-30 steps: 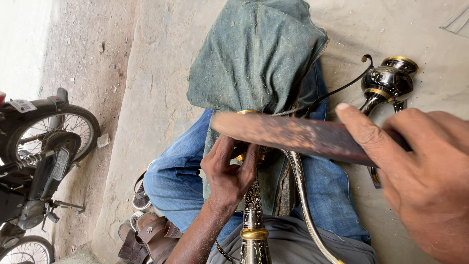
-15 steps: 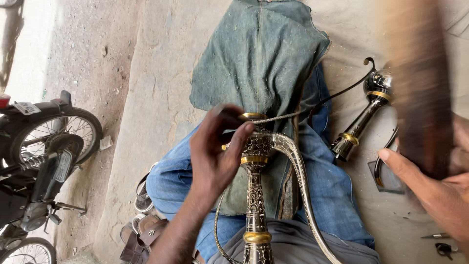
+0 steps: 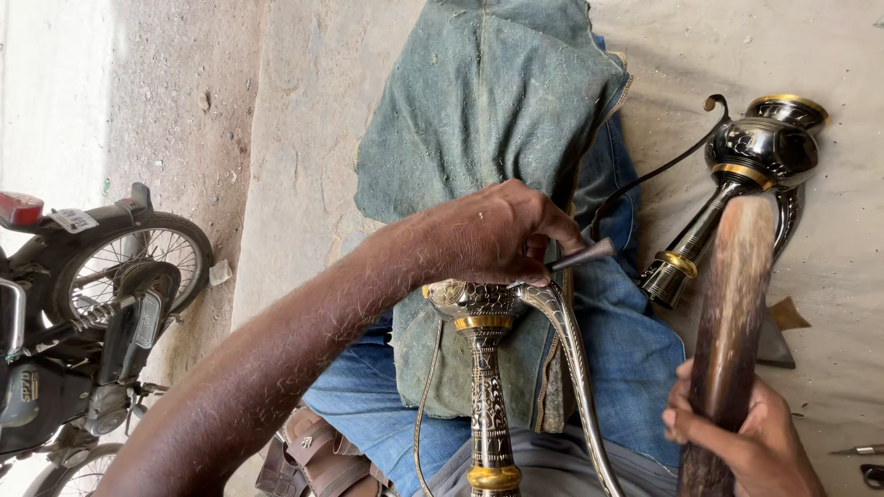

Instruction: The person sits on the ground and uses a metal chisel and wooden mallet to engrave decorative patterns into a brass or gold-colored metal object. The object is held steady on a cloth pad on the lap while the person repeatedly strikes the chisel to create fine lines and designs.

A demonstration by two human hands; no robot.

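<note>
Landmark: the engraved metal stem (image 3: 486,405), standing upright between the person's knees, with gold bands and a curved silver arm (image 3: 575,359) branching off its top.

Nearest, at the lower right of the stem, the right hand (image 3: 737,442) is gripping a wooden mallet (image 3: 732,331). Its fingers (image 3: 686,419) are closing fully around the lower shaft, and the mallet is pointing up and away, raised clear of the stem and touching nothing on it.

At the top of the stem, the left hand (image 3: 493,235) is reaching in from the lower left, forearm crossing the lap. Its fingers are pinching a small pointed punch (image 3: 585,255), with the tip lying just beside the joint of stem and curved arm.

Judged from this, the engraving on the stem is already looking complete along its visible length; work at the top joint is in progress, and no strike is landing at this moment.

Behind the stem, a green cloth (image 3: 488,120) is covering the blue jeans (image 3: 368,414). Farther right of the stem, a second metal stem piece (image 3: 760,156) is lying on the floor (image 3: 829,55). Far left of the stem, a motorcycle (image 3: 83,313) is standing.
</note>
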